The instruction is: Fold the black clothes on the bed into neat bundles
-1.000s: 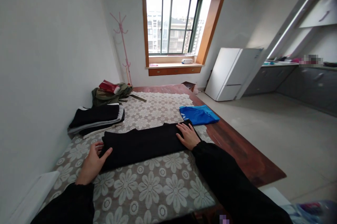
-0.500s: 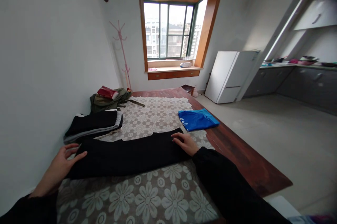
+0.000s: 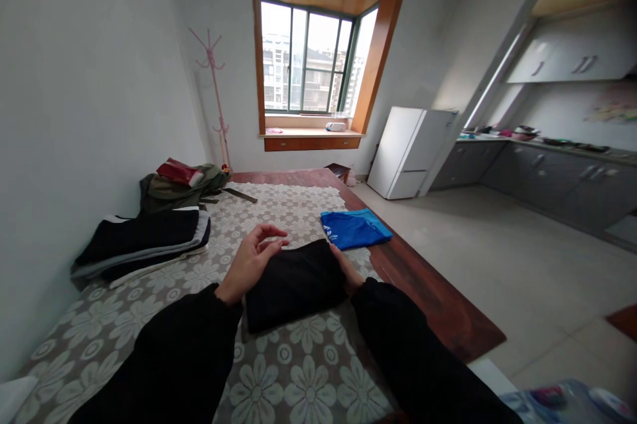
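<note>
A black garment [image 3: 296,284], folded into a compact rectangle, lies on the flowered tablecloth [image 3: 259,384] in front of me. Whether it is trousers or a top cannot be made out. My left hand [image 3: 251,265] is at its left end, fingers curved and apart, with the thumb over the top edge and no cloth gripped. Against the right end is my right hand [image 3: 349,271], with one finger along the cloth's edge and the others hidden. Just beyond it, folded blue clothing [image 3: 355,228] with white print lies near the table's right side.
A stack of folded clothes [image 3: 144,238] sits on the left by the wall. Behind it lies a green backpack [image 3: 154,195] with a red packet [image 3: 179,172] on top. The reddish wooden table edge [image 3: 438,301] runs along the right. A pink coat rack [image 3: 216,89] stands at the far left.
The garment's left half has been folded over to the right, making it about half as long. My left hand has moved right with it. The view has turned slightly right.
</note>
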### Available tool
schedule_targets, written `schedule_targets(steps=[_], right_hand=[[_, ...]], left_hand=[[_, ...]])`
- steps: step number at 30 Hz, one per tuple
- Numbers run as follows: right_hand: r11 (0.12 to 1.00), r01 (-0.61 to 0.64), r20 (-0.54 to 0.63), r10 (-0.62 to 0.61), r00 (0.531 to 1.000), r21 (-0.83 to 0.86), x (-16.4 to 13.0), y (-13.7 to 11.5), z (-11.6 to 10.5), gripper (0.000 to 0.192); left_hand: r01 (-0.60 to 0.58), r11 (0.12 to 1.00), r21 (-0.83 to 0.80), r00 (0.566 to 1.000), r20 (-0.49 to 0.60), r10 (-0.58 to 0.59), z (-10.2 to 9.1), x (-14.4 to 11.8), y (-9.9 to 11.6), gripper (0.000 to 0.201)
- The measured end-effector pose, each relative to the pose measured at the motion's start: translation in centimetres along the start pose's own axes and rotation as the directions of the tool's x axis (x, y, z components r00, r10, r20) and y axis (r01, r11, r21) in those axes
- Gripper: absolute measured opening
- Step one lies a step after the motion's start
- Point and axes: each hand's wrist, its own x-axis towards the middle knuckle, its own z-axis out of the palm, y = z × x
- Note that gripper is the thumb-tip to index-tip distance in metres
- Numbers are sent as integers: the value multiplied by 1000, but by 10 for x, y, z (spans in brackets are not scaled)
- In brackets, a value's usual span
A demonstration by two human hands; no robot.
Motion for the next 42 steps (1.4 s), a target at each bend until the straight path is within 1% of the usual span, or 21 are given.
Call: schedule_targets(steps=[2,3,5,8,10,12,14,17,19,20,22,24,26,28,30,32,33,35,37,39,42], right_hand=[[998,26,-67,-29,997,-51,3,3,-3,50],[995,50,-98,-59,993,-91,4,4,-5,50],[975,107,-137,-135,981,-197,5,5,-9,59],[921,159,-91,-203,975,-355,3,1,-17,65],[855,156,-36,-200,979,-494,-1,-2,-21,63],[729,128,-21,-192,981,-672,-6,-6,-22,59],[551,38,-74,-180,981,-834,-12,-9,-19,62],[277,-171,-223,-167,961,-945,-21,-12,-10,69],[189,-195,-230,-187,955,-963,-24,-12,-4,67],[186,-157,-193,-199,961,-970,-24,-12,-2,64],[247,-42,-99,-222,970,-968,-24,-10,-1,59],[359,22,-64,-227,972,-933,-22,-9,-2,60],[504,25,-89,-202,975,-863,-21,-8,-5,69],[694,29,-109,-153,982,-719,-19,-9,-6,78],[883,23,-116,-87,989,-469,-16,-11,-5,86],[978,-19,-141,-11,990,-209,-11,-14,-2,92],[991,-37,-158,17,987,-127,-9,-17,0,96],[996,-18,-171,2,985,-90,-4,-28,1,102],[984,74,-129,-95,987,-163,-1,-50,-1,100],[947,181,-54,-202,978,-267,4,-81,-9,90],[859,267,21,-287,958,-437,18,-135,-35,78]], left_hand=[[-11,995,100,1000,-18,13,-5,-7,-27,36],[-29,983,180,999,-18,33,-8,-10,-41,34],[-88,918,387,996,24,86,-13,-19,-67,31],[-193,723,663,979,174,102,-16,-29,-100,37],[-271,581,767,957,279,78,-16,-33,-114,44],[-334,464,820,934,353,49,-15,-35,-122,51],[-367,398,841,921,387,33,-15,-36,-124,55],[-368,382,847,921,387,29,-15,-36,-125,57],[-335,405,851,936,349,41,-14,-36,-126,56],[-310,421,852,946,319,50,-14,-37,-127,56],[-256,459,851,965,256,62,-14,-37,-129,52],[-212,495,842,976,207,66,-14,-37,-130,46],[-179,528,830,983,169,68,-15,-37,-130,42],[-141,559,817,990,123,69,-16,-36,-130,38],[-104,589,801,995,82,65,-16,-35,-130,36],[-76,617,783,997,48,62,-18,-34,-131,34],[-65,634,771,998,35,60,-19,-33,-132,33],[-43,678,734,998,-1,65,-22,-32,-135,34],[-22,720,693,994,-65,93,-25,-29,-140,39],[-13,738,674,986,-115,122,-27,-28,-146,46],[-2,690,724,989,-102,110,-28,-28,-153,52]])
